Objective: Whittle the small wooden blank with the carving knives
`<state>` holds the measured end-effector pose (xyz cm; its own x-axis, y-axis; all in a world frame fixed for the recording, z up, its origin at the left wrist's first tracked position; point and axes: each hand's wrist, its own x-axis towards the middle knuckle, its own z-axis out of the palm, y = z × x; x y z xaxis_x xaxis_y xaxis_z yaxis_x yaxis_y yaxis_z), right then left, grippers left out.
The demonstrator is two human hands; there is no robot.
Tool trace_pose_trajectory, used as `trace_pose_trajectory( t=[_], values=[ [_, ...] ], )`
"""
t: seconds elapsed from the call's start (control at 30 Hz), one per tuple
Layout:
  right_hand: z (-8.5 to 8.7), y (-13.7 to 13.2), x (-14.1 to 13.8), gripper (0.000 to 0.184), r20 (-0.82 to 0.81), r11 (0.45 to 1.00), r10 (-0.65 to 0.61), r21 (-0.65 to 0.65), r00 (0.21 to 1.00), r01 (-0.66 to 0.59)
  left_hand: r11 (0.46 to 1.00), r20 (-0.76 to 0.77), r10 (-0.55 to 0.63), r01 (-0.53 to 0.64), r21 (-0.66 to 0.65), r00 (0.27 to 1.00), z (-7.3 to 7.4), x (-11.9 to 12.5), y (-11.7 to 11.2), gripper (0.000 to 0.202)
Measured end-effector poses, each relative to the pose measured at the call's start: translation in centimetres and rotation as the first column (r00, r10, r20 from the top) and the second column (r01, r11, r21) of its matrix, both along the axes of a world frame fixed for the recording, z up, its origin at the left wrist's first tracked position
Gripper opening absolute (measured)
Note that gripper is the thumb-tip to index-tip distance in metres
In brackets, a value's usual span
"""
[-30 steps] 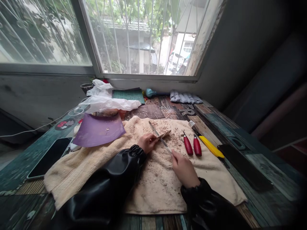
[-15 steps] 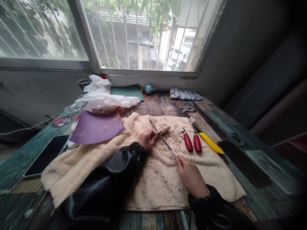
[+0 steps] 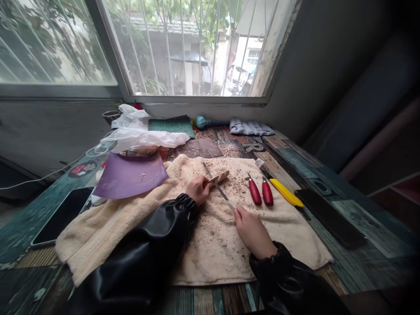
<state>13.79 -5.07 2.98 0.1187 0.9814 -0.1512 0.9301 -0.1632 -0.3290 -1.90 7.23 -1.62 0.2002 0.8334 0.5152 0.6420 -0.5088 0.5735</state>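
Observation:
Over the beige towel [image 3: 210,258], my left hand [image 3: 198,190] is closed on one end of a small piece of wood [image 3: 223,176]. My right hand [image 3: 252,232] grips the near end of a thin metal file [image 3: 220,190]. The file lies slantwise across the wood, touching or very close to it, with its far tip beyond my left fingers. Wood shavings are strewn over the towel around both hands. To the right lie two red-handled carving knives [image 3: 254,191] [image 3: 267,192], side by side.
Right of the knives lies a yellow-handled tool [image 3: 286,192], beside a dark phone-like slab [image 3: 328,218]. Purple sandpaper [image 3: 131,176] rests on the left, near a tablet [image 3: 62,214]. Behind are a white plastic bag [image 3: 147,137], a green mat [image 3: 172,127] and a grey padded bundle [image 3: 251,127].
My right hand and the file have shifted slightly left relative to the wood. My left hand keeps its hold. The whole view has also moved a little.

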Motion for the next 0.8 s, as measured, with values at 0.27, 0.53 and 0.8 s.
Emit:
trace_pose_trajectory(
  t=[0.27,0.53,0.8],
  values=[
    [-0.2,2.8,-1.9,0.033,0.004,0.999,-0.039,0.020,0.999,0.038,0.989,0.055,-0.145,0.144,0.018,0.988,-0.3,-0.4,0.1,0.010],
    [-0.3,0.1,0.4,0.031,-0.104,1.000,0.008,0.024,0.994,-0.006,1.000,0.004,-0.009,0.009,0.022,1.000,0.0,0.3,-0.3,0.010],
    [-1.2,2.6,-1.1,0.029,-0.066,0.999,-0.024,0.046,0.998,0.027,0.971,-0.006,-0.237,0.237,0.039,0.972,-0.1,-0.2,-0.2,0.003]
  ],
)
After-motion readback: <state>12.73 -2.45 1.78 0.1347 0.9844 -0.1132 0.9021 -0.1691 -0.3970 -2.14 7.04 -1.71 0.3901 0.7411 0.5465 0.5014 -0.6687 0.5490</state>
